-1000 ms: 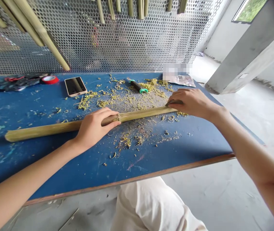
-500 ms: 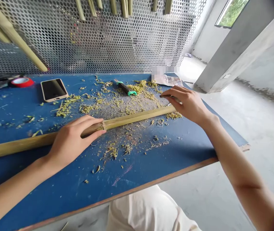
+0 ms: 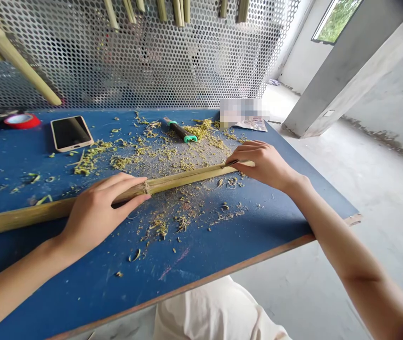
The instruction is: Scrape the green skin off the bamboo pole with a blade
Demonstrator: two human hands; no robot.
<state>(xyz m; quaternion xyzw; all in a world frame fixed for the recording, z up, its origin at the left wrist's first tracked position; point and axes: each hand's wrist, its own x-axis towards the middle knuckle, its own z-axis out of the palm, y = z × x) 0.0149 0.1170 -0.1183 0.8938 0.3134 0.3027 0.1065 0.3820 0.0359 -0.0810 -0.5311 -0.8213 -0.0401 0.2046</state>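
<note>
A long bamboo pole (image 3: 187,177) lies slantwise across the blue table, with a node ring near its middle. My left hand (image 3: 100,205) is closed round it just left of that node, thumb on the near side. Over the pole's right end, my right hand (image 3: 260,160) pinches a small thin dark blade-like piece (image 3: 230,163). That piece touches the top of the bamboo; most of it is hidden by my fingers. Yellow-green shavings (image 3: 161,226) lie on both sides of the pole.
A knife with a black and green handle (image 3: 182,132) lies behind the pole. Farther left are a phone (image 3: 71,133) and red tape (image 3: 21,121). A perforated metal panel (image 3: 145,66) rises behind the blue table (image 3: 91,288). Bamboo pieces (image 3: 20,61) lean there.
My right hand has come down and left, bringing the thin dark piece from above the pole onto its surface. My left hand keeps its hold; the view has shifted slightly.
</note>
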